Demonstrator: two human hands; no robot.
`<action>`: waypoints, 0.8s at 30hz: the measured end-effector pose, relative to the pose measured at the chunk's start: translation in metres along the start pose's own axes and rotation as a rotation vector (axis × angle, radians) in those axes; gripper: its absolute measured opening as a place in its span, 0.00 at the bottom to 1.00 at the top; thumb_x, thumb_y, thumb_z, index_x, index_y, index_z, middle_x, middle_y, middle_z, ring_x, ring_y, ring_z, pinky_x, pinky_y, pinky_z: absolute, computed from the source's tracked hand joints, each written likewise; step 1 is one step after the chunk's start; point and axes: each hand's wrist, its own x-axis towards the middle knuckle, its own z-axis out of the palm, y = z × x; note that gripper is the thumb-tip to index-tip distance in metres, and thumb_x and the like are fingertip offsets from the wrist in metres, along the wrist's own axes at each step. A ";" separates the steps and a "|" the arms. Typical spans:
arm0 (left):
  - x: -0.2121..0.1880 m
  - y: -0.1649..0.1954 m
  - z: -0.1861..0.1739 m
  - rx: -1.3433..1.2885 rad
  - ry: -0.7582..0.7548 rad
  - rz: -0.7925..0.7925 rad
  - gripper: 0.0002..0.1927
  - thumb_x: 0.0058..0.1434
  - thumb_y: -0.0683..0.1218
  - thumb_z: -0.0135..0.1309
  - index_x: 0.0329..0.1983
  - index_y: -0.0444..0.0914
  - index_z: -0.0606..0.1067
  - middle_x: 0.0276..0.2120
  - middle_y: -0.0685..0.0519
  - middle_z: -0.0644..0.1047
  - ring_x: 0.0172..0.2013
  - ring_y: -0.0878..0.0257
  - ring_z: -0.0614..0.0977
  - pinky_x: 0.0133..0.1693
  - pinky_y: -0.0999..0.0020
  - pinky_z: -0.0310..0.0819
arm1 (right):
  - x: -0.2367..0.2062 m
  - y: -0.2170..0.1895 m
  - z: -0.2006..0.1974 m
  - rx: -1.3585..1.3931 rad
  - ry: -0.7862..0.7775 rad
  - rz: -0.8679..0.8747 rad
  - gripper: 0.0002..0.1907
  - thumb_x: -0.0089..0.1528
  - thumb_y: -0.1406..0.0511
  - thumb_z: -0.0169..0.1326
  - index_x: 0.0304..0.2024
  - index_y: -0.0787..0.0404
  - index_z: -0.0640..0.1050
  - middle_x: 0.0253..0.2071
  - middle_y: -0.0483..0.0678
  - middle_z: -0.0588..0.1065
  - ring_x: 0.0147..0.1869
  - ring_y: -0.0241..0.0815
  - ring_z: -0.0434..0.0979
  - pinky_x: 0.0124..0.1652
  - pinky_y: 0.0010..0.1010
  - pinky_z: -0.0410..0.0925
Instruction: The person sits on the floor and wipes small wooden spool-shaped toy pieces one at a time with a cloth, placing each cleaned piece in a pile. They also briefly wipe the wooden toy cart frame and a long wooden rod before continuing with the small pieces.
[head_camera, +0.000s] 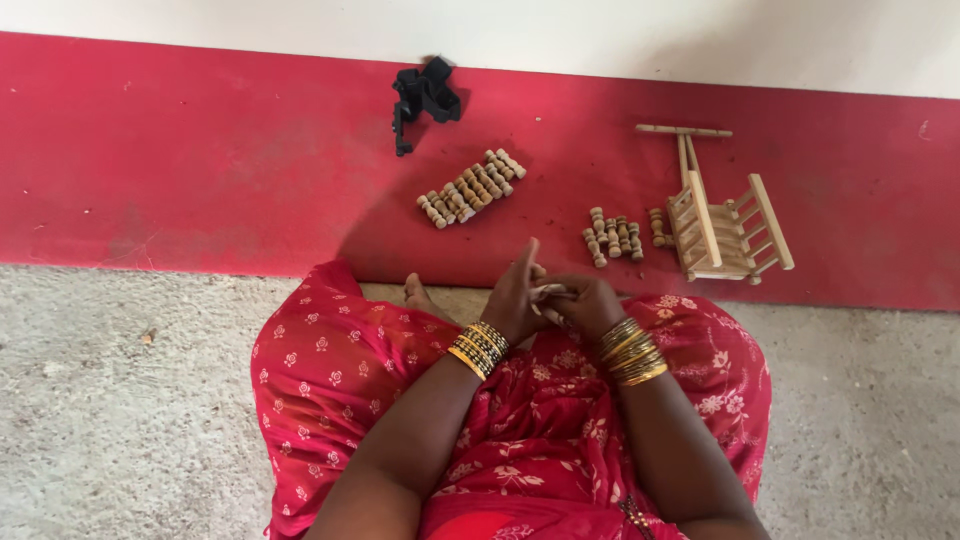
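A row of pegs (471, 188) lies at eleven o'clock from the hands, a smaller heap (612, 238) at one, the wooden cart (727, 225) at two. No containers here; everything sits loose on the red floor (200, 170). The left hand (515, 298) and right hand (588, 305) pinch a small peg (551, 291) between them over the lap. It could slip from the fingertips and roll off.

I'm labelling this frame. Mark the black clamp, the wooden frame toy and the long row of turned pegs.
black clamp (425, 100), head view, on its dark body.
wooden frame toy (728, 232), head view, on its slatted side.
long row of turned pegs (471, 188), head view, on the middle pegs.
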 end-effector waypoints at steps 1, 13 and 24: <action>0.000 -0.004 0.004 -0.064 -0.036 0.026 0.60 0.61 0.52 0.70 0.80 0.44 0.38 0.53 0.45 0.78 0.47 0.61 0.83 0.53 0.62 0.83 | 0.002 0.001 0.003 -0.050 0.089 0.048 0.12 0.63 0.66 0.59 0.48 0.60 0.83 0.37 0.46 0.84 0.33 0.29 0.83 0.32 0.22 0.78; 0.009 0.014 -0.006 -0.074 -0.023 -0.035 0.71 0.45 0.56 0.76 0.81 0.43 0.40 0.58 0.36 0.73 0.57 0.49 0.79 0.58 0.51 0.80 | 0.019 0.024 -0.021 0.088 0.032 -0.071 0.11 0.63 0.68 0.61 0.48 0.61 0.83 0.38 0.44 0.84 0.35 0.28 0.82 0.33 0.22 0.76; 0.016 0.008 -0.012 -0.238 0.140 -0.341 0.75 0.40 0.67 0.72 0.80 0.34 0.42 0.56 0.41 0.75 0.56 0.53 0.79 0.59 0.59 0.78 | 0.019 0.010 -0.044 -0.032 -0.186 0.244 0.14 0.64 0.62 0.55 0.49 0.57 0.83 0.28 0.50 0.83 0.21 0.33 0.77 0.20 0.24 0.72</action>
